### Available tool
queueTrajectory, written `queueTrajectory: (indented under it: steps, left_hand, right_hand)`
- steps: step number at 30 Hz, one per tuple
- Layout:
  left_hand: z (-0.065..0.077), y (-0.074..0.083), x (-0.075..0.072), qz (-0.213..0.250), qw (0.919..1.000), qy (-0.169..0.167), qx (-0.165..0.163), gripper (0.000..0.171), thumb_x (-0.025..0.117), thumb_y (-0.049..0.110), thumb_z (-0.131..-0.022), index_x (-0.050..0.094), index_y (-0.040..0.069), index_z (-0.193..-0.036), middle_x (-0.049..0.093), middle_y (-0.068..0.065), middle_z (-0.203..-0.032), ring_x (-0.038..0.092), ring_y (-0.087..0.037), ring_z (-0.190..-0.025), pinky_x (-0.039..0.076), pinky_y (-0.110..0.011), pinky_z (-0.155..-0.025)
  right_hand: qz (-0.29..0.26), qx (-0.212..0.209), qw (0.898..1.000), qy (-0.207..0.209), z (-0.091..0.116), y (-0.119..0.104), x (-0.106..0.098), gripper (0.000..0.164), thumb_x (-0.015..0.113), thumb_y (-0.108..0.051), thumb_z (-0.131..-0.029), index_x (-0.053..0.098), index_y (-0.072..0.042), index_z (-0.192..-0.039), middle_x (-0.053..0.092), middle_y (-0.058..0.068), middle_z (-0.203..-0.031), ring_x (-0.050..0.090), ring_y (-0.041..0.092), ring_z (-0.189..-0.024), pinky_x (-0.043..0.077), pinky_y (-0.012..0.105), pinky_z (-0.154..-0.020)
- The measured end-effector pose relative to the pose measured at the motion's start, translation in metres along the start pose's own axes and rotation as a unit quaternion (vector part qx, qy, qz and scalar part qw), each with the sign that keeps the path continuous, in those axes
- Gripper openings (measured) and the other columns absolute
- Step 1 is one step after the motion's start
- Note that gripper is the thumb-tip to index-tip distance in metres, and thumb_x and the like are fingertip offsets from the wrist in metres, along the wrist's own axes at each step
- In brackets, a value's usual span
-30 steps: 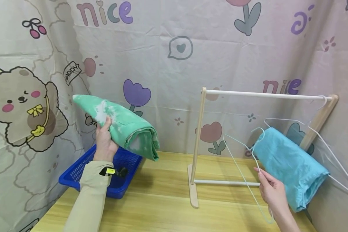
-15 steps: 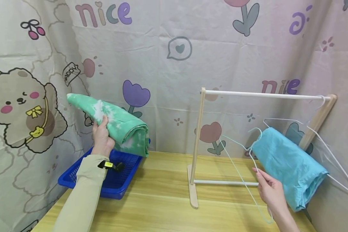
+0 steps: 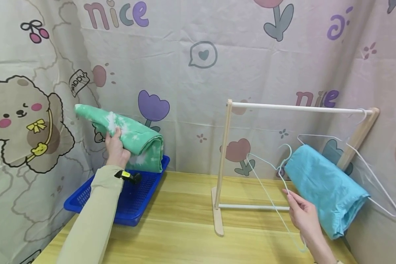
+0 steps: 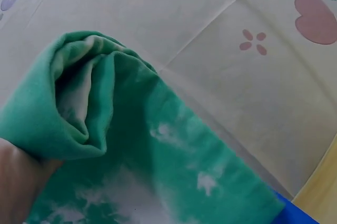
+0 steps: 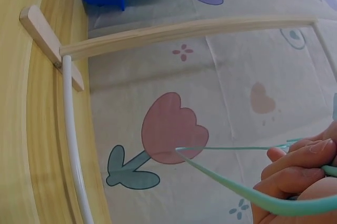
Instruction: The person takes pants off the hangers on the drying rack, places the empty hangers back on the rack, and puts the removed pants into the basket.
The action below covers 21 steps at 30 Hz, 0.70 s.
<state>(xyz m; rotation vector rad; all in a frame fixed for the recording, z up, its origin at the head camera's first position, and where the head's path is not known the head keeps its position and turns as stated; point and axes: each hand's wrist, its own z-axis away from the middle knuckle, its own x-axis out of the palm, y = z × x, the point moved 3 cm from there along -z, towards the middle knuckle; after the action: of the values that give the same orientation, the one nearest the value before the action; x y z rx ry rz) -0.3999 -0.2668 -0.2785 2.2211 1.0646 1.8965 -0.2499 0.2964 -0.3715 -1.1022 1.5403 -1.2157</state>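
Note:
In the head view my left hand (image 3: 117,151) grips a folded green-and-white tie-dye cloth (image 3: 132,134) above the blue basket (image 3: 132,216). The left wrist view shows the cloth's rolled fold (image 4: 79,97) close up, with part of the hand at the lower left. At the right, my right hand (image 3: 301,212) pinches a pale mint clothes hanger (image 3: 267,192) by its side, in front of the rack. That hanger's arms also cross the right wrist view, where the curled fingers (image 5: 297,168) hold it. No cloth hangs on the mint hanger.
A wooden rack (image 3: 222,157) with a white top rod (image 3: 300,107) stands on the wooden table (image 3: 184,227). On its right end a white hanger (image 3: 376,172) carries a folded light-blue garment (image 3: 326,190). A printed curtain (image 3: 171,47) encloses the back and sides.
My left hand has moved left and slightly up with the green cloth, whose loose flap hangs lower over the basket. The right hand and the mint hanger have shifted slightly left.

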Motion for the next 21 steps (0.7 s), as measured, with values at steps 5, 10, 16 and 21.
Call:
queueTrajectory:
  steps: [5, 10, 16, 21]
  left_hand:
    - [-0.009, -0.006, -0.004, 0.024, 0.9996, 0.011, -0.012, 0.043, 0.055, 0.015, -0.089, 0.047, 0.030, -0.129, 0.039, 0.004, -0.135, 0.041, -0.013, -0.121, 0.039, -0.030, -0.097]
    - [-0.014, -0.014, -0.026, 0.062, 0.9970, -0.010, -0.046, 0.047, 0.052, 0.014, -0.090, 0.040, 0.034, -0.132, 0.036, 0.006, -0.136, 0.037, -0.011, -0.124, 0.037, -0.030, -0.099]
    - [-0.012, -0.025, -0.056, 0.107, 0.9925, -0.013, -0.057, 0.049, 0.048, 0.011, -0.093, 0.033, 0.029, -0.135, 0.037, 0.004, -0.135, 0.036, -0.012, -0.125, 0.036, -0.031, -0.100]
    - [-0.013, -0.032, -0.071, 0.126, 0.9893, -0.016, -0.072, 0.051, 0.048, 0.010, -0.093, 0.031, 0.030, -0.136, 0.036, 0.005, -0.135, 0.033, -0.011, -0.127, 0.033, -0.030, -0.102]
  right_hand:
    - [0.011, -0.002, 1.000, -0.003, 0.001, 0.003, 0.001, 0.045, 0.049, -0.033, -0.093, 0.049, -0.004, -0.127, 0.029, -0.008, -0.046, 0.025, 0.003, -0.033, 0.017, 0.038, -0.030]
    - [0.015, 0.005, 1.000, 0.005, 0.000, 0.007, -0.002, 0.045, 0.050, -0.032, -0.093, 0.049, -0.002, -0.127, 0.029, -0.008, -0.045, 0.024, 0.003, -0.033, 0.017, 0.038, -0.030]
    - [0.019, 0.014, 1.000, 0.002, -0.001, 0.012, -0.001, 0.042, 0.051, -0.032, -0.093, 0.052, -0.004, -0.125, 0.029, -0.008, -0.045, 0.024, 0.003, -0.033, 0.019, 0.036, -0.029]
    - [0.015, 0.010, 1.000, 0.001, -0.002, 0.013, 0.001, 0.047, 0.051, -0.033, -0.092, 0.049, -0.001, -0.126, 0.028, -0.008, -0.045, 0.023, 0.003, -0.033, 0.018, 0.037, -0.030]
